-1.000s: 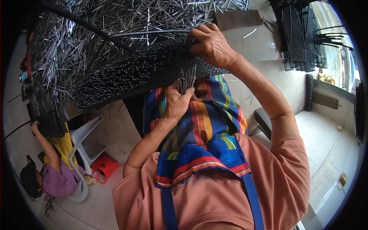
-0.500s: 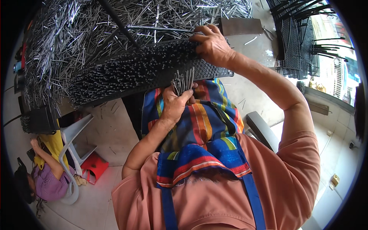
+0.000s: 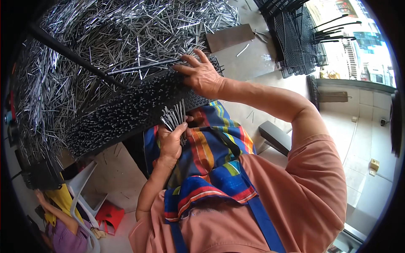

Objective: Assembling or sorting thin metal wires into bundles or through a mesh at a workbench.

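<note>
My left hand is closed round a bundle of thin metal rods, held upright above my lap, close to the near edge of a long black perforated board. Dense rows of dark short rods stand upright in the board's holes, leaving a bare strip along the near right side. Over the board's right end reaches my right hand, its fingers spread and pointing left. No rod shows in those fingers; the undersides of the fingertips are hidden.
A large heap of loose metal rods covers the table beyond the board, crossed by a dark bar. At the far right lie a brown plate, pliers and black mesh racks. A person in purple sits lower left.
The view has turned, so the board and both hands appear farther left and lower. My right hand's fingers have spread from a more curled pose. My left hand keeps the bundle.
</note>
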Available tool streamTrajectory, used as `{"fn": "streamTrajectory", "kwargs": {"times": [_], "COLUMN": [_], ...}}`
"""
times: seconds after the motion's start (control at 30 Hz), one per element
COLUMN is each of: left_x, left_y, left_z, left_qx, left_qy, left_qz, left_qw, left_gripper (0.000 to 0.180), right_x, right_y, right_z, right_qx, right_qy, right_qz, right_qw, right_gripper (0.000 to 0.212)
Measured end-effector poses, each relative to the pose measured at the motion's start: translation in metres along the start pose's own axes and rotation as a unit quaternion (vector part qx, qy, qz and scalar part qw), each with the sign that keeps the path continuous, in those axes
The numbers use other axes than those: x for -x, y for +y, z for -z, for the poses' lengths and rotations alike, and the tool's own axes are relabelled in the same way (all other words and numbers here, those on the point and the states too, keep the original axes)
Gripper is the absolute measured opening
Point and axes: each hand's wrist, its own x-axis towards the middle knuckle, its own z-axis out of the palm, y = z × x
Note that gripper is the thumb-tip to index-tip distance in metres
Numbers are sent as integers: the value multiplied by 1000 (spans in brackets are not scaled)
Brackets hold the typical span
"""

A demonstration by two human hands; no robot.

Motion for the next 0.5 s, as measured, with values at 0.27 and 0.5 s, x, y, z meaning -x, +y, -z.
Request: {"fn": "streamTrajectory", "kwargs": {"times": [0.27,0.5], "left_x": [-3,-1], "left_y": [1,5], "left_z": [4,5], "left_qx": [1,8], "left_qy": [-5,-21], "left_qz": [4,3], "left_qw": [1000,1000], "left_gripper": [18,23], "right_x": [6,-2], "right_y": [6,8], "right_z": [-6,-3], "right_qx": [-58,-25], "right_qy": [36,-10], "right_qz": [-3,24], "right_qw": [998,999], "right_gripper": [16,21]}}
